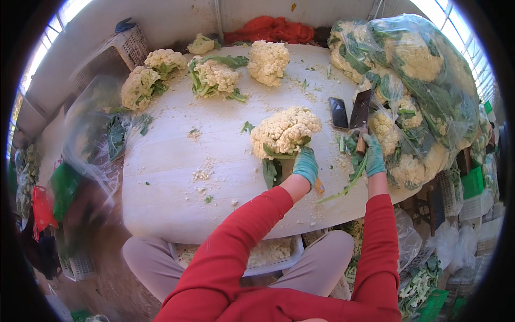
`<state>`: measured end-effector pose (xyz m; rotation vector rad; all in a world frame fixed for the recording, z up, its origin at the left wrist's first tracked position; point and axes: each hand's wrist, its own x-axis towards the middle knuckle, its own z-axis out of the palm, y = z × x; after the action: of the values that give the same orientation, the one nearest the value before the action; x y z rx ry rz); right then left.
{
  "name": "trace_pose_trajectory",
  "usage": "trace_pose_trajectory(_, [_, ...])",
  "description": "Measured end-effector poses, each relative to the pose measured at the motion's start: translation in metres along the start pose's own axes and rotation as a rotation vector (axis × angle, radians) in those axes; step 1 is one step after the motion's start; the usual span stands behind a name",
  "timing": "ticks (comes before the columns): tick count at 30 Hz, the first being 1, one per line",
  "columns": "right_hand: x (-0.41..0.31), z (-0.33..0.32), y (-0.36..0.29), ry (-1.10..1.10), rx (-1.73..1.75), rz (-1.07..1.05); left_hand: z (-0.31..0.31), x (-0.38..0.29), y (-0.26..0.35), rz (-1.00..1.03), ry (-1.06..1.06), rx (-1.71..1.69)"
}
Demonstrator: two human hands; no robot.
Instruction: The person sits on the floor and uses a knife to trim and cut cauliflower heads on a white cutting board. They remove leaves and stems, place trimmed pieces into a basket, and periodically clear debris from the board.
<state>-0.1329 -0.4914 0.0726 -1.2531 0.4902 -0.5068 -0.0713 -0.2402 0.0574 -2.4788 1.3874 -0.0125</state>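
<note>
My left hand (306, 167), in a teal glove, grips a cauliflower head (283, 131) from below at its stem and leaves, over the pale tabletop (161, 181). In my right hand (373, 155), gloved alike, is the wooden handle of a cleaver (360, 110), its dark broad blade pointing away from me. A long green leaf stalk (350, 183) hangs by the right hand. Just left of the blade lies a smartphone (338, 112). Near my left wrist an orange-yellow object (319, 185) is partly hidden.
Several cauliflowers (268, 62) stand along the far edge. Plastic-bagged cauliflowers (418, 60) are heaped at the right. A clear plastic bag (94, 120) hangs at the left edge, near a plastic crate (132, 48). Below the near edge, a white crate (277, 269) holds pale pieces between my knees.
</note>
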Motion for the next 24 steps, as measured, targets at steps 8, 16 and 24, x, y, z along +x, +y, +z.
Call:
trace_pose_trajectory(8, [-0.025, 0.014, -0.04, -0.051, -0.178, -0.067, -0.101, -0.015, -0.022, 0.159, 0.49, -0.287])
trace_pose_trajectory(16, [-0.17, 0.133, -0.033, 0.12, 0.174, 0.134, -0.06, 0.007, -0.14, -0.248, 0.157, -0.902])
trace_pose_trajectory(24, [-0.251, 0.158, 0.021, 0.065, 0.31, 0.289, -0.044, 0.01, -0.137, -0.43, 0.164, -0.846])
